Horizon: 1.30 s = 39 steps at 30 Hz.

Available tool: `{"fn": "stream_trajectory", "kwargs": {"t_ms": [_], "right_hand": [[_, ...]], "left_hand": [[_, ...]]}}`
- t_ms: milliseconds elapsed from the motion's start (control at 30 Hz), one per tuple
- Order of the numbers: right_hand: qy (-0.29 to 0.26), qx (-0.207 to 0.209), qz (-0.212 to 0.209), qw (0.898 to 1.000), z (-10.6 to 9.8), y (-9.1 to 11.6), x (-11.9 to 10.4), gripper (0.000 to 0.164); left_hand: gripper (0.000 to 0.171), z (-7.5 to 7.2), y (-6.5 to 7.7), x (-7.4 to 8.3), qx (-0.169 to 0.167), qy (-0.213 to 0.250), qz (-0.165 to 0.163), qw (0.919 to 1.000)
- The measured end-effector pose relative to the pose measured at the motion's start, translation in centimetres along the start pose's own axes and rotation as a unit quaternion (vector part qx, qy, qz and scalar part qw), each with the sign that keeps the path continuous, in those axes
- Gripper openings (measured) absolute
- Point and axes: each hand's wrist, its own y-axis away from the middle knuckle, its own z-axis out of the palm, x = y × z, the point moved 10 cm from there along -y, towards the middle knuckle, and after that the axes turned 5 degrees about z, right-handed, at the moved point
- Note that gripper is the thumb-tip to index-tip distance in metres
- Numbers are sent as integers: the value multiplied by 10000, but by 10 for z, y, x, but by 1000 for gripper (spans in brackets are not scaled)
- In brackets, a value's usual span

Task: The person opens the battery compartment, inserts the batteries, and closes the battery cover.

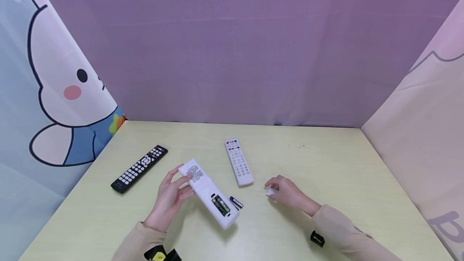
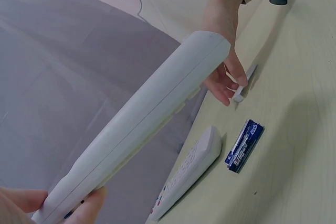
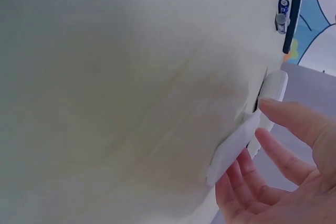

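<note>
remote (image 1: 205,190) is gripped back-up above the table (image 1: 326,164) by the left hand (image 1: 169,199), with cells (image 1: 220,205) exposed in it, while a white cover (image 1: 271,191) is pinched low by the right hand (image 1: 287,191). a battery change seems underway: the cover should probably be set down and the cells prised out.

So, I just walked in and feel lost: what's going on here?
A person's left hand holds up a white remote, its back showing an open battery compartment. The right hand grips a small white piece. Two blue batteries lie on the table, with another white remote and a black remote.
</note>
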Motion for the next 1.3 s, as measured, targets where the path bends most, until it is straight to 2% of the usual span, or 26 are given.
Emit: {"fn": "stream_trajectory", "kwargs": {"t_ms": [133, 500, 667, 967, 1167, 1300], "right_hand": [[8, 11, 21, 10000, 0, -2, 2, 29], [-54, 38, -243, 9997, 0, -2, -2, 27], [-349, 132, -404, 9985, -4, -1, -11, 25], [-850, 336, -1024, 9905, -9, 10, -41, 25], [-1383, 516, -1111, 9828, -13, 15, -53, 25], [-1758, 625, -1009, 9772, -16, 17, -58, 26]], "left_hand": [[53, 0, 0, -1, 3, -16, -13, 10000], [52, 2, 0, -1, -78, 10, -23, 10000], [53, 3, 0, -1, -66, 50, -10, 10000], [52, 6, -1, -1, -54, 46, 62, 10000], [52, 9, -1, -1, -45, 94, 97, 9999], [52, 10, -1, 0, -42, 113, 139, 9998]]}}
